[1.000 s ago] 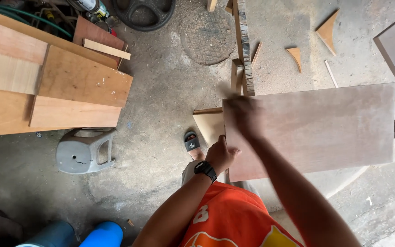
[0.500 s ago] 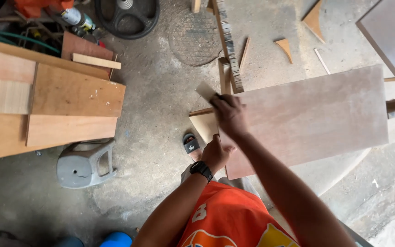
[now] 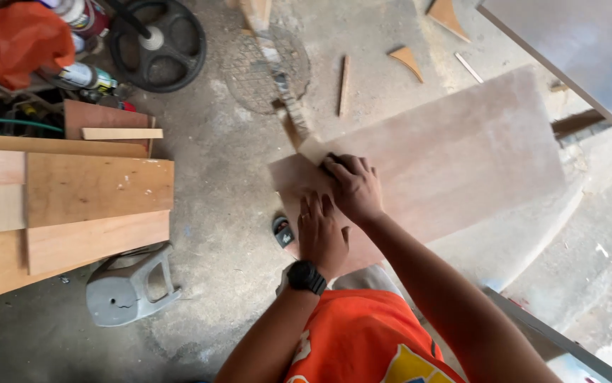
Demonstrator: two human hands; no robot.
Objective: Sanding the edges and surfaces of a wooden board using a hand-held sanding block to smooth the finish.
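Head view: the right hand [image 3: 354, 186] pinches a sandpaper piece [image 3: 314, 150] against the brown board [image 3: 462, 156]; the left hand [image 3: 322, 230] lies flat, fingers spread.

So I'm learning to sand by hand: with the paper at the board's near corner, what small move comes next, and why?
Probably a stroke away from the corner along the brown board. The right hand presses the sandpaper at its left end, the left hand lies flat beside it, and the board's long face lies beyond.

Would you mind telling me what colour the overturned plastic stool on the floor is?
Grey: the stool shows clearly in the head view, lower left.
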